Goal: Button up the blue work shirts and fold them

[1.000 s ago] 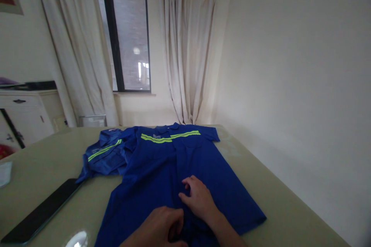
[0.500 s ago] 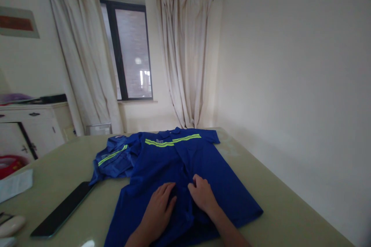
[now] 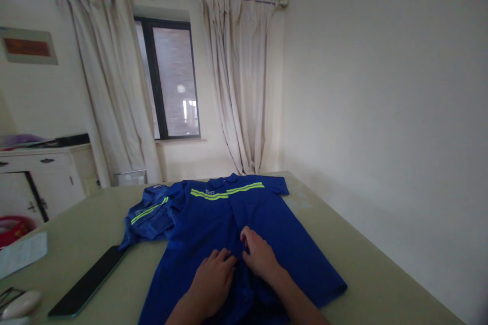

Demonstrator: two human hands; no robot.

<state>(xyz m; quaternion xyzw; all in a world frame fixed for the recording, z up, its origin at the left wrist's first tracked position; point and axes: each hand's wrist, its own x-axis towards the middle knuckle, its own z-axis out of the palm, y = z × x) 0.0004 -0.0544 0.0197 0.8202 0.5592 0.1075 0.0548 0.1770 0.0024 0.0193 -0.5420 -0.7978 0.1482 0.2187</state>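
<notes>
A blue short-sleeved work shirt (image 3: 301, 259) with yellow-green stripes across its chest lies front up on the table, collar at the far end. Both hands are at its front opening, below the chest. My left hand (image 3: 215, 277) rests on the left half with its fingertips bent onto the fabric at the opening's edge. Just across from it, my right hand (image 3: 261, 254) has curled fingers and thumb closed on the other edge. Any button between the fingers is hidden.
A second blue striped garment (image 3: 152, 218) lies bunched to the left, touching a long black flat object (image 3: 89, 282). Further left are a white computer mouse (image 3: 23, 304) and papers (image 3: 25, 254). The greenish table (image 3: 381, 284) runs along the right wall.
My right hand has shifted slightly up and left along the opening. My left hand's fingers have drawn closer together and moved right, nearer to it. The camera has tilted up a little.
</notes>
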